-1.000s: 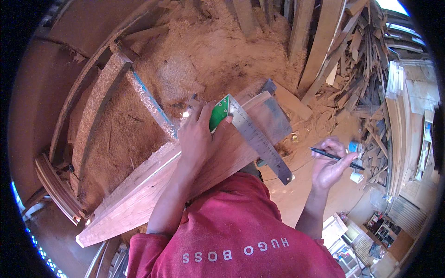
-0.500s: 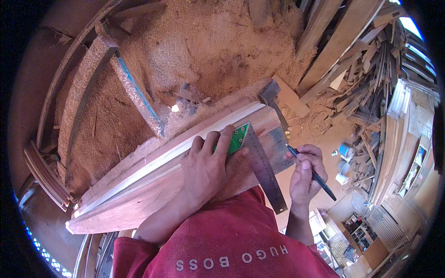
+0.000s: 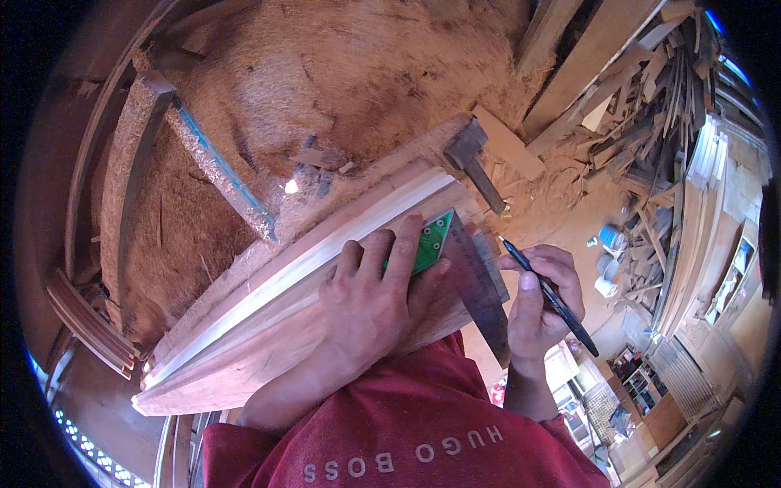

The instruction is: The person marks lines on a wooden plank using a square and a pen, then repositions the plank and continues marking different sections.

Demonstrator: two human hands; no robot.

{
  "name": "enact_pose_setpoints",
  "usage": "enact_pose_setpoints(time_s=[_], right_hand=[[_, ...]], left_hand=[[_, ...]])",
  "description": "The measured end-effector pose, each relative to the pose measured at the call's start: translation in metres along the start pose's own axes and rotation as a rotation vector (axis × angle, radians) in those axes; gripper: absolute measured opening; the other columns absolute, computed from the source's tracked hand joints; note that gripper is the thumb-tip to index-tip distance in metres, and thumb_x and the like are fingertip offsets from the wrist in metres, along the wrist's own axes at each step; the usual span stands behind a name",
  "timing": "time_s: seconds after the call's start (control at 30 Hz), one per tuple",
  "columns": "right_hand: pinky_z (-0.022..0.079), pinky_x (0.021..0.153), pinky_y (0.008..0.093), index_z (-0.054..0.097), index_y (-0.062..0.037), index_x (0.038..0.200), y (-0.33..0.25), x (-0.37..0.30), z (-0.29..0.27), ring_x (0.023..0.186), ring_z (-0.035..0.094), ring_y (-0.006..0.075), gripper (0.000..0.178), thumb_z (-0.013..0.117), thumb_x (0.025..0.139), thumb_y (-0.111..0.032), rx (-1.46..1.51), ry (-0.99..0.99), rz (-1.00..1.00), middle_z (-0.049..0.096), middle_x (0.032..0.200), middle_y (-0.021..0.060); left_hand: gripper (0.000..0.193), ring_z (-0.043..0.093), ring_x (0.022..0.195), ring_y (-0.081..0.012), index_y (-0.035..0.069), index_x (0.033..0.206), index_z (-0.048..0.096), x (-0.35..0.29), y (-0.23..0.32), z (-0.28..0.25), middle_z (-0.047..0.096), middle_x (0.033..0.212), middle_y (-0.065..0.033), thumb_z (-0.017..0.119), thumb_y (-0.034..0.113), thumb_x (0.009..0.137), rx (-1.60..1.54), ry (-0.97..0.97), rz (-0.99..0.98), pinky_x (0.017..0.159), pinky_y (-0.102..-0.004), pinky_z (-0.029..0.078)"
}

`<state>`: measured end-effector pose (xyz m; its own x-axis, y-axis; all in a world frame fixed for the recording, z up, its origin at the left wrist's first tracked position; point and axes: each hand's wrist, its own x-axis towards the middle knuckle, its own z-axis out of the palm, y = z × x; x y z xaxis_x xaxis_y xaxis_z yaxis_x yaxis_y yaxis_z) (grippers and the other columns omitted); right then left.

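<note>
Set square lies across the board near its right end, my left hand gripping it; my right hand pinches a pen beside that end. I'm probably aligning it; marking next calls for no slip.

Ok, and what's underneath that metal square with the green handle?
A wooden board shows on both sides of the metal square; the wood directly beneath it is covered, so any marks there can't be seen.
</note>
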<state>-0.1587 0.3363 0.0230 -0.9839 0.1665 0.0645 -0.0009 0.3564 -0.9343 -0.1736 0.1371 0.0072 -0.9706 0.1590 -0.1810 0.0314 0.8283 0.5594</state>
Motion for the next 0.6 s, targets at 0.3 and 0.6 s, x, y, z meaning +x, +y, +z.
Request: enact_pose_setpoints(time_s=[0.3, 0.6], right_hand=[[0.064, 0.078, 0.0342, 0.063, 0.0050, 0.106, 0.005, -0.003, 0.000, 0.089, 0.074, 0.0258, 0.013, 0.069, 0.095, 0.004, 0.085, -0.014, 0.082, 0.066, 0.106, 0.0198], [0.065, 0.077, 0.0339, 0.063, 0.0054, 0.102, 0.008, -0.002, -0.002, 0.088, 0.075, 0.0253, 0.013, 0.072, 0.093, 0.003, 0.006, -0.032, 0.087, 0.068, 0.104, 0.0203]], left_hand=[[0.062, 0.062, 0.081, -0.0229, 0.013, 0.138, 0.064, 0.001, -0.007, 0.011, 0.064, 0.099, -0.0045, 0.075, 0.050, 0.089, 0.041, 0.081, 0.075, 0.063, -0.0368, 0.050], [0.062, 0.061, 0.081, -0.0227, 0.011, 0.136, 0.065, 0.003, -0.007, 0.012, 0.064, 0.098, -0.0050, 0.076, 0.048, 0.089, 0.068, 0.081, 0.093, 0.064, -0.0361, 0.050]])
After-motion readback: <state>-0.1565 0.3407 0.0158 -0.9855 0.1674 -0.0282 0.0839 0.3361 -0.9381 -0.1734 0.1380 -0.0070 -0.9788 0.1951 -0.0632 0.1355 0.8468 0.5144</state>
